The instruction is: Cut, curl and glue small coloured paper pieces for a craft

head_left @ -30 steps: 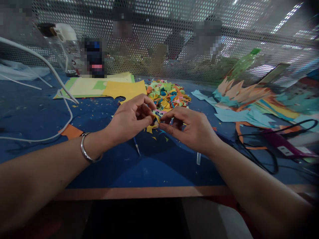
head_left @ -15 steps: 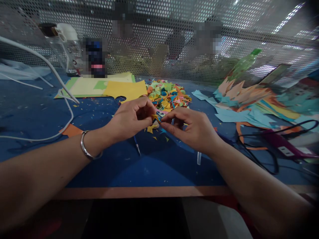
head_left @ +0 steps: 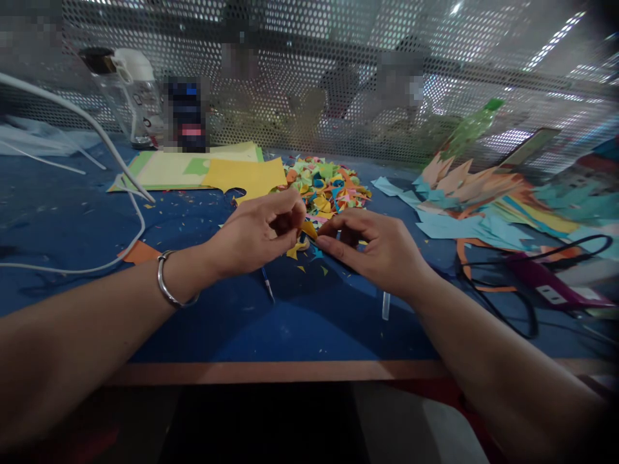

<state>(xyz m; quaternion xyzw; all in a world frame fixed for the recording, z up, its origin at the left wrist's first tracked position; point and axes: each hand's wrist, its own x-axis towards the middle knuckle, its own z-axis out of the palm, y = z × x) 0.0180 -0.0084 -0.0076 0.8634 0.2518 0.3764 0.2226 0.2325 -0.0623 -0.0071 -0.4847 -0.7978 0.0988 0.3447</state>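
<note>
Pinches a small yellow paper piece (head_left: pixel 308 230) between closed fingers of left hand (head_left: pixel 256 235) and right hand (head_left: pixel 377 251), just above the desk (head_left: pixel 290 322), near the scrap heap (head_left: pixel 326 183). Could tear under uneven pulling; with a loosened pinch, could slip and vanish among loose scraps below.

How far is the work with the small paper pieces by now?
Done: a pile of coloured pieces lies behind the hands, cut sheets at the right. In hand: left hand and right hand pinch one yellow piece. Left, probably: the yellow sheet, mostly whole.
</note>
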